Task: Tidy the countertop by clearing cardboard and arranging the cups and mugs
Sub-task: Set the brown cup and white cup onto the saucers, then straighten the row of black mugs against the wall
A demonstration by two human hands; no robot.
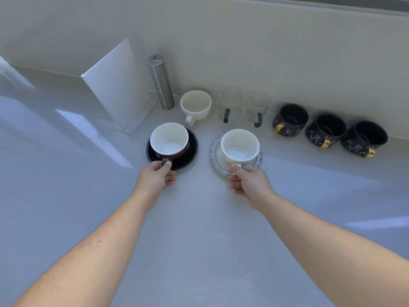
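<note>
Two cups sat on saucers midway along the bench's back edge, each held by its handle: the left hand (156, 177) closed on the brown cup (169, 141) over a dark saucer (192, 149), the right hand (249, 182) on the white cup (240, 145) over a pale saucer (215, 151). Glazed, rigid and breakable, they looked light; handles offered the surest hold. Fingers hid both handles; no cardboard was visible.
</note>
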